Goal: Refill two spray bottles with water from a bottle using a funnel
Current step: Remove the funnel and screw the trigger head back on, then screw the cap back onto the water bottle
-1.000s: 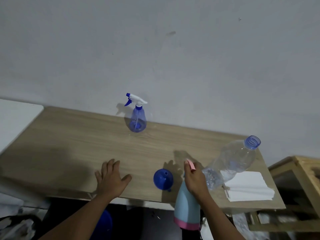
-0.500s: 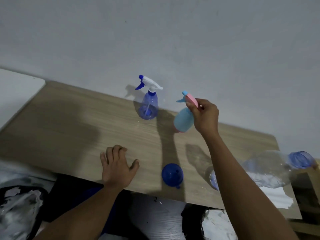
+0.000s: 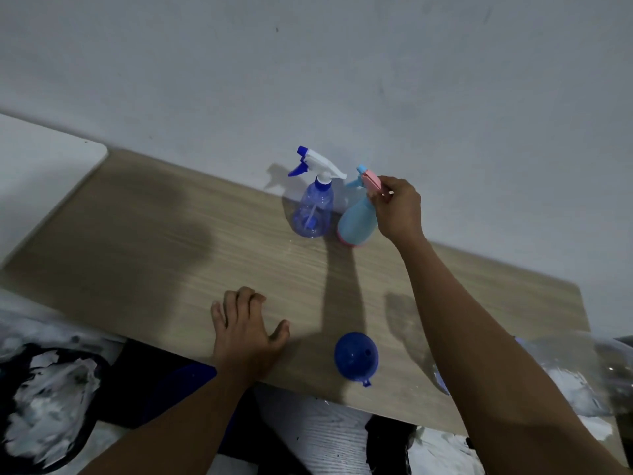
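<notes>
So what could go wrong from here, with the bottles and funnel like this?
1. The right hand holds the pale sprayer by its pink head alone. It leans, close beside the clear sprayer, so it might tip or knock that one over when let go.
2. The funnel lies at the front edge of the table, its tab over the edge. A passing arm could brush it off.

You have bare tabletop [image 3: 137, 241] across the left half of the frame. At upper centre the clear blue spray bottle [image 3: 313, 214] and pale blue spray bottle [image 3: 356, 222] stand just beside each other, with no room to pass between. The funnel [image 3: 356, 358] sits at lower centre. The water bottle [image 3: 582, 368] crowds the lower right edge.
</notes>
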The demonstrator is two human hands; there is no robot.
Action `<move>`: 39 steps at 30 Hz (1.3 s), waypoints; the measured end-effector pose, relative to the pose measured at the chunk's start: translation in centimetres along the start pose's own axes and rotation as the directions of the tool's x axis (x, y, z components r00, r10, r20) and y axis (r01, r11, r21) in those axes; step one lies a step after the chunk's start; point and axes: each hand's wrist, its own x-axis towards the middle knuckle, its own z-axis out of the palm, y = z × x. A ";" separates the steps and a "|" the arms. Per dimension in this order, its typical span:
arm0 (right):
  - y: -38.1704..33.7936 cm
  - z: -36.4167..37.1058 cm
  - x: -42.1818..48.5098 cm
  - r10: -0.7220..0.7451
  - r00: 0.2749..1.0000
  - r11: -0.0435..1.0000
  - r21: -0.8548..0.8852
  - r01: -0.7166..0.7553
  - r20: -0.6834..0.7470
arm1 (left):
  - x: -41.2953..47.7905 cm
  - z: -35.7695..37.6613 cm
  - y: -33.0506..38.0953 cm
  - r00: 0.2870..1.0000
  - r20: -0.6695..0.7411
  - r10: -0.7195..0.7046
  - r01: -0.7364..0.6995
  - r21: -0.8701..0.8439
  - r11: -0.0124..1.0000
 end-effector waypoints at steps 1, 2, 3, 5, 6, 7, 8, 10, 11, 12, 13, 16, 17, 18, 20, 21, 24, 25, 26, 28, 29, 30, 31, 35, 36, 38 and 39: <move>0.0 0.1 0.0 0.003 1.000 1.000 -0.006 -0.003 -0.005 | 0.0 0.0 0.0 1.000 -0.002 0.001 -0.001 0.000 1.000; 0.0 0.2 0.1 0.006 1.000 1.000 -0.004 -0.006 -0.008 | 0.0 0.0 0.0 1.000 -0.006 0.001 -0.001 -0.003 1.000; 0.0 0.3 0.1 0.011 1.000 1.000 0.009 -0.011 -0.009 | 0.0 0.0 0.1 1.000 -0.010 0.001 -0.001 -0.009 1.000; 0.3 0.3 0.1 0.025 1.000 0.999 0.047 -0.025 -0.006 | 0.0 -0.1 0.1 1.000 -0.011 0.001 -0.001 -0.017 1.000; 0.6 0.2 -0.1 0.027 1.000 0.998 0.061 -0.027 -0.005 | -0.1 -0.1 0.0 1.000 -0.012 0.003 -0.003 -0.015 1.000; 0.7 0.1 -0.4 0.027 1.000 0.998 0.063 -0.026 -0.015 | -0.1 0.0 0.0 1.000 -0.012 0.007 -0.008 -0.012 1.000; 1.0 -0.1 -1.0 0.030 0.999 0.998 0.060 -0.028 -0.041 | -0.1 0.0 0.0 1.000 -0.012 0.013 -0.013 -0.007 1.000; 1.5 -0.7 -3.2 0.023 0.992 0.997 0.071 -0.014 -0.125 | -0.1 0.1 -0.1 1.000 -0.012 0.024 -0.024 0.014 1.000; 2.1 -0.9 -4.8 0.006 0.987 0.996 0.084 0.008 -0.163 | -0.1 0.1 -0.1 1.000 -0.013 0.028 -0.028 0.030 0.999; 2.7 -1.0 -6.7 -0.003 0.982 0.995 0.099 0.022 -0.188 | -0.1 0.1 -0.2 0.999 -0.016 0.034 -0.033 0.041 0.999; 3.5 -1.2 -8.8 0.010 0.980 0.993 0.113 0.014 -0.201 | -0.2 0.1 -0.2 0.999 -0.020 0.041 -0.040 0.042 0.998; 6.3 -1.1 -15.9 0.099 0.981 0.989 0.128 -0.078 -0.169 | -0.3 0.1 -0.2 0.998 -0.042 0.054 -0.053 0.025 0.998; 7.3 -1.1 -18.4 0.133 0.981 0.986 0.122 -0.116 -0.138 | -0.4 0.1 -0.2 0.997 -0.045 0.056 -0.055 0.026 0.998; 8.2 -1.3 -20.8 0.177 0.980 0.979 0.122 -0.165 -0.095 | -0.5 0.2 -0.3 0.997 -0.046 0.060 -0.058 0.032 0.998; 9.5 -1.8 -25.2 0.262 0.965 0.957 0.129 -0.261 0.006 | -0.8 0.3 -0.2 0.997 -0.035 0.068 -0.067 0.039 0.997; 10.1 -2.2 -27.1 0.279 0.960 0.950 0.134 -0.281 0.037 | -1.2 0.3 0.0 0.997 -0.022 0.070 -0.069 0.034 0.997; 11.7 -2.7 -31.3 0.284 0.957 0.955 0.072 -0.288 0.065 | -3.3 0.4 1.0 0.996 0.038 0.084 -0.085 0.033 0.996; 11.9 -2.9 -32.2 0.288 0.955 0.955 0.051 -0.292 0.063 | -4.2 0.5 1.4 0.994 0.055 0.099 -0.101 0.031 0.994; 12.1 -3.1 -32.8 0.293 0.954 0.955 0.038 -0.295 0.062 | -5.2 0.7 1.8 0.991 0.068 0.115 -0.117 0.027 0.993; 12.5 -3.5 -33.7 0.287 0.956 0.957 0.028 -0.289 0.060 | -6.9 0.9 2.4 0.986 0.090 0.140 -0.143 0.022 0.990; 12.6 -3.7 -34.0 0.283 0.958 0.958 0.025 -0.285 0.056 | -7.5 1.0 2.7 0.985 0.095 0.146 -0.149 0.025 0.989; 12.8 -3.9 -34.3 0.282 0.958 0.959 0.022 -0.283 0.051 | -7.9 1.2 2.9 0.984 0.102 0.146 -0.149 0.030 0.988; 13.1 -4.0 -34.6 0.281 0.959 0.959 0.024 -0.283 0.043 | -8.2 1.3 3.1 0.984 0.107 0.144 -0.149 0.033 0.988; 14.1 -5.5 -35.5 0.298 0.953 0.953 0.074 -0.295 -0.046 | -8.5 0.9 4.2 0.986 0.097 0.134 -0.135 0.012 0.991; 14.5 -6.2 -35.8 0.311 0.947 0.949 0.088 -0.304 -0.082 | -8.6 0.6 4.7 0.987 0.098 0.131 -0.129 -0.020 0.991; 15.6 -7.9 -35.9 0.343 0.926 0.939 0.099 -0.330 -0.159 | -8.7 -0.1 6.3 0.987 0.102 0.127 -0.115 -0.116 0.987; 16.2 -8.8 -35.8 0.363 0.912 0.932 0.095 -0.351 -0.193 | -8.8 -0.4 7.5 0.986 0.090 0.137 -0.122 -0.157 0.980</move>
